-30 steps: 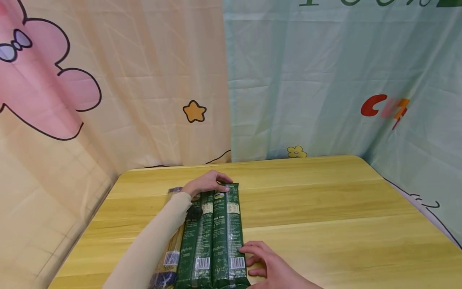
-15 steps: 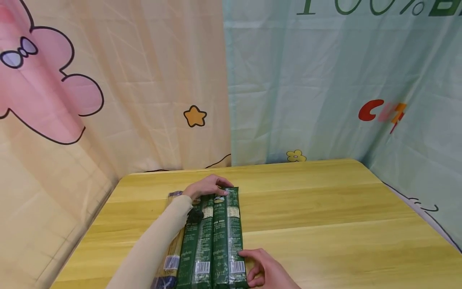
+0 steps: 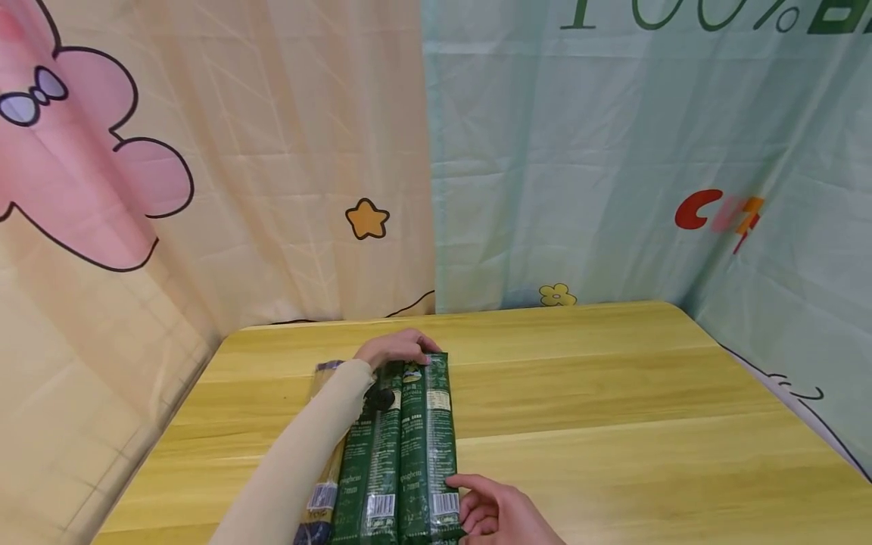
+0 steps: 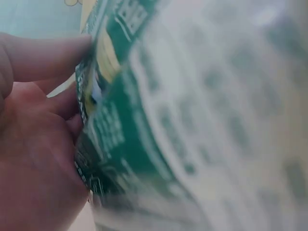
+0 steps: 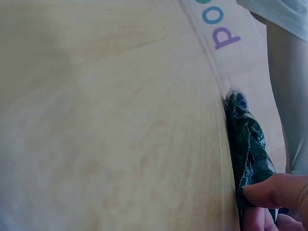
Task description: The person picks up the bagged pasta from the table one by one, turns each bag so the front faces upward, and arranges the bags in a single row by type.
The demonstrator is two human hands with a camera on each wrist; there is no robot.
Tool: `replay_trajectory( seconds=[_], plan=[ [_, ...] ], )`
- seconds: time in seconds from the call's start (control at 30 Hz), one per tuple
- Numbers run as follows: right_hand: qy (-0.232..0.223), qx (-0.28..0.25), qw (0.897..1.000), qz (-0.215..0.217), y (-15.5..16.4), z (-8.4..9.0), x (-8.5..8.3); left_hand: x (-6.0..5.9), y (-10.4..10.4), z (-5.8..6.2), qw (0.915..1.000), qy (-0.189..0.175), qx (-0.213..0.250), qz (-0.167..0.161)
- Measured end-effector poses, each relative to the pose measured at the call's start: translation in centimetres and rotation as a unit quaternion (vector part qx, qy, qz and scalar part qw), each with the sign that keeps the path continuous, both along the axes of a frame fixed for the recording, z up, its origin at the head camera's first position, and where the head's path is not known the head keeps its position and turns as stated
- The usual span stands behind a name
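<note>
Head view shows our left hand (image 3: 395,350) curled over the far end of 2 green spaghetti packs (image 3: 402,446) lying side by side on the wooden surface (image 3: 613,424), while our right hand (image 3: 500,515) presses its fingertips against their near right edge. We judge the slick wrappers could slide apart, or uneven pressing could snap the pasta or nudge the clear pasta pack (image 3: 323,492) leftward

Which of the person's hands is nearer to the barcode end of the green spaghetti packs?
Right. The right hand touches the green spaghetti packs beside the barcodes, at the near end. The left hand grips their far end.
</note>
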State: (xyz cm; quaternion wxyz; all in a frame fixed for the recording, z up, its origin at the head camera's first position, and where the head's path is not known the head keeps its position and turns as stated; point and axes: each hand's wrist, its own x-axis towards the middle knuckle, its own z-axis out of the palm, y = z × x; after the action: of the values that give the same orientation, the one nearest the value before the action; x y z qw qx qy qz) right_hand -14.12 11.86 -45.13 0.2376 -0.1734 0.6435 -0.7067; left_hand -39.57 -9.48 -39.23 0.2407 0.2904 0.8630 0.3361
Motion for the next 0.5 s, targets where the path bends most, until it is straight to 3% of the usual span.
replay_trajectory(
  seconds=[0.23,0.4,0.5],
  plan=[
    [0.014,-0.014,1.0,0.018,0.08,-0.36,-0.08,-0.34,0.23,0.08,0.9992,-0.035,0.009,-0.014],
    [0.012,-0.009,1.0,0.021,-0.01,-0.35,-0.2,-0.08,0.1,0.06,0.9993,-0.033,0.007,0.017],
    [0.01,-0.005,1.0,0.018,-0.05,-0.38,-0.29,0.0,0.09,-0.01,0.9994,-0.026,0.012,0.019]
  ],
)
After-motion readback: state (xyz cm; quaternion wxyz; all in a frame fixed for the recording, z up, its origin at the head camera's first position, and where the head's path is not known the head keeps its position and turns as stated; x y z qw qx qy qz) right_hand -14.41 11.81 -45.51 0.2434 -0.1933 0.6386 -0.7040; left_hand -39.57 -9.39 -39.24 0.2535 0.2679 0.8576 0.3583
